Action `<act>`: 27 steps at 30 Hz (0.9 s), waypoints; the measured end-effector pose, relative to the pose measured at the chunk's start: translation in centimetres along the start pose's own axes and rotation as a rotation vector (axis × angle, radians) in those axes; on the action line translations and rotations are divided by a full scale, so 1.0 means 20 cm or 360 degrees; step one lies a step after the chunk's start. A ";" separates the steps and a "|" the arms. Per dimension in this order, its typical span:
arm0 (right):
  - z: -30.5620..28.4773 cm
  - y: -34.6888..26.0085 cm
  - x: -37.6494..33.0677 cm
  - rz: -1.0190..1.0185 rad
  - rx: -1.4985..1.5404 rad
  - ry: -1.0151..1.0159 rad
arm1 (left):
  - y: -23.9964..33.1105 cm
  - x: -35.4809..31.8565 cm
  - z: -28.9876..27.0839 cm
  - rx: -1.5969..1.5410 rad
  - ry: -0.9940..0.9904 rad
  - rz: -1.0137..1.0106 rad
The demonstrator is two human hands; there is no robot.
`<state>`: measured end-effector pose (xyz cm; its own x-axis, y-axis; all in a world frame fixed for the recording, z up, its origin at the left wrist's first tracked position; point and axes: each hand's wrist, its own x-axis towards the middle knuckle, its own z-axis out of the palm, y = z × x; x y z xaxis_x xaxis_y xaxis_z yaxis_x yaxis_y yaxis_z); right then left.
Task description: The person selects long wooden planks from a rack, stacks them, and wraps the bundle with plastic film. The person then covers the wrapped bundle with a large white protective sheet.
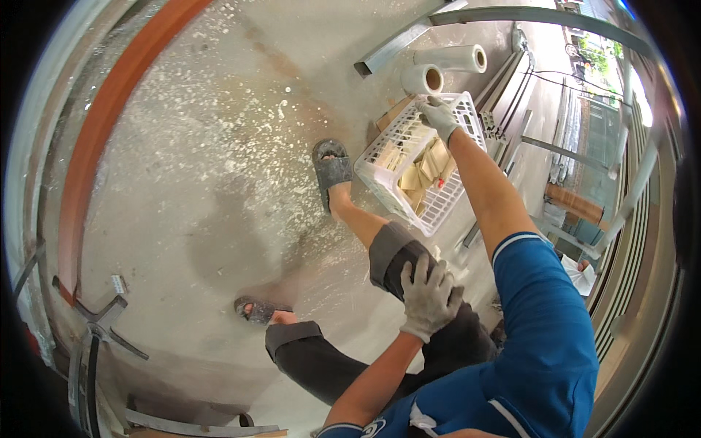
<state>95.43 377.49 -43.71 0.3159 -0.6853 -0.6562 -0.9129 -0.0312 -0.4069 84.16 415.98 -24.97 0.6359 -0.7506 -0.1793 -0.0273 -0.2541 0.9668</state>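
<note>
A white plastic crate [380, 177] with lattice walls rests tilted on the floor, right of the middle. Beige flat pieces [423, 172] lie loose inside it, with a small red thing [440, 184] among them. My gloved right hand [437, 117] reaches out to the crate's far end, its fingers bent over the rim. My left hand [431, 296], in a greyish-white work glove, lies on my dark trouser leg near the knee. Its fingers are apart and hold nothing.
Two rolls of clear film [422, 79] lie beyond the crate, near a metal frame [398, 47]. Long metal profiles [504, 98] lie to its right. On the left are an orange-brown beam [98, 131] and a star-shaped stand base [95, 319]. The floor [182, 182] is spattered white.
</note>
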 end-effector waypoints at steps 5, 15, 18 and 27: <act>-0.03 0.14 0.53 -0.0022 0.0090 0.0319 | 0.06 0.25 0.08 -0.0037 -0.0115 -0.0129; 0.02 0.23 1.00 0.0101 0.0386 0.0330 | 0.08 0.43 0.07 0.0023 -0.0073 -0.0186; 0.10 0.26 1.00 0.0334 0.0137 0.0514 | 0.08 0.43 0.07 0.0016 -0.0076 -0.0129; 0.57 -0.03 -0.09 0.0124 0.0422 -0.0095 | 0.00 0.20 -0.05 -0.0032 0.0133 0.0074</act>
<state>98.25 387.05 -49.47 0.2692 -0.6338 -0.7251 -0.8379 0.2170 -0.5008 87.44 413.56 -25.56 0.6965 -0.7076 -0.1192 -0.0435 -0.2074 0.9773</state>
